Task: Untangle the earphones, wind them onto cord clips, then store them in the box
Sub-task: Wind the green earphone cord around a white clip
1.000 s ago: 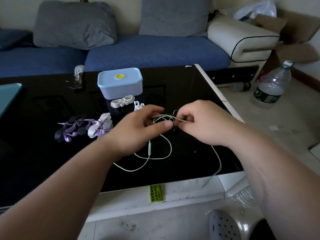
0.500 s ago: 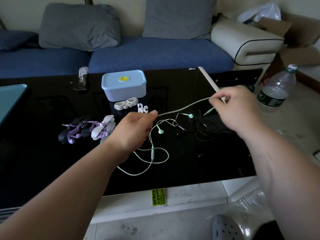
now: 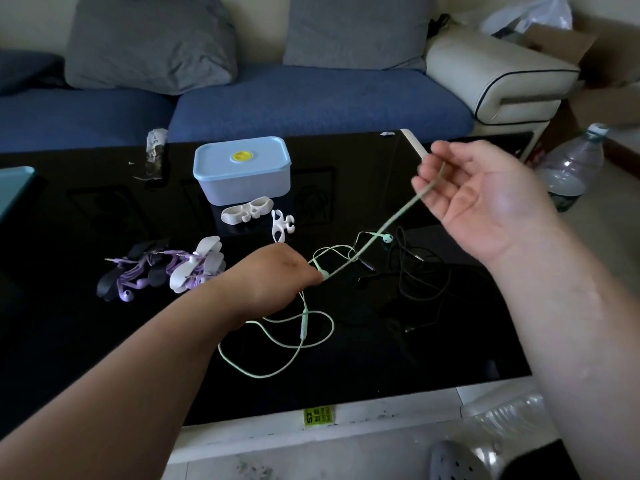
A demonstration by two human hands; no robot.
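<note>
Since half a second ago the right hand has risen and turned palm-up, lifting its stretch of cord higher, while the left hand has sunk towards the glass. Nearest the front edge of the black table (image 3: 69,341), the slack of the green earphones (image 3: 304,323) lies in two loose loops around the inline remote. Just behind, the left hand (image 3: 273,285) shows only its back; its fingers are curled under and grip the green cord where it forks. From there one strand runs up, nearly taut, to the right hand (image 3: 485,199), held above the table's far right corner. Its fingers are loosely curled, and the cord's end appears lightly pinched at the fingertips. Under that strand a small green snarl sits touching the black earphones (image 3: 422,282), with one green earbud (image 3: 388,239) beside them. Further left lie the purple earphones (image 3: 156,271), already wound, then two spare white cord clips (image 3: 247,211), and behind them the blue box (image 3: 242,171), its lid on. My worry is the snarl: a harder pull would likely cinch it tight or drag the black cord along. With so light a pinch, the end could also slip free.
</note>
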